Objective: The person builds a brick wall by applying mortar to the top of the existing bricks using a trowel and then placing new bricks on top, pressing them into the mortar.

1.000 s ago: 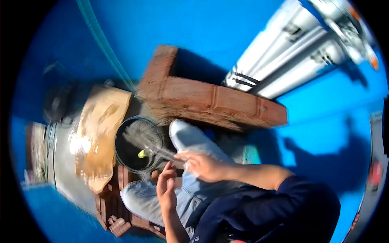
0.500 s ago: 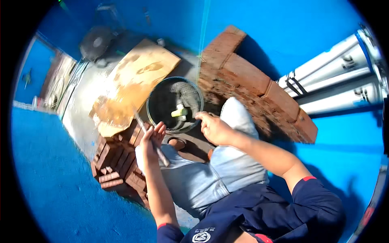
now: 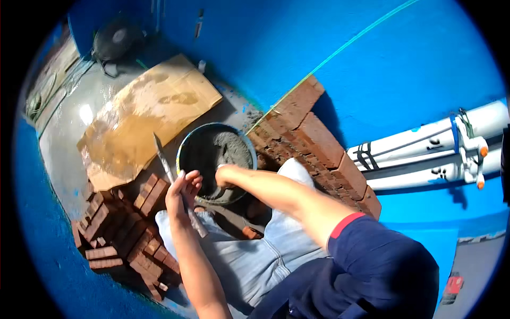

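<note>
My left hand (image 3: 182, 187) is closed round a long, slim, grey-white tool (image 3: 164, 158) with a pointed upper end; its other end sticks out below the hand. To its right stands a round bucket (image 3: 254, 148) of wet grey mortar (image 3: 234, 147). Inside the bucket, low over the mortar, my right hand (image 3: 223, 176) looks closed, but its fingers are mostly hidden and I cannot make out what they hold. The bucket stands between my knees and a low brick wall (image 3: 319, 139).
A wet sheet of board (image 3: 186, 80) lies on the floor left of the bucket. Loose red bricks (image 3: 125, 228) are piled beside my left leg. A green string (image 3: 361, 33) runs from the wall's end. White pipes (image 3: 414, 139) lie at the right, and a dark fan-like object (image 3: 114, 38) stands far left.
My right hand has moved from the bucket's right rim down into it. The yellow-green piece seen in the mortar is out of sight. My left hand still holds the slim tool; the view has shifted.
</note>
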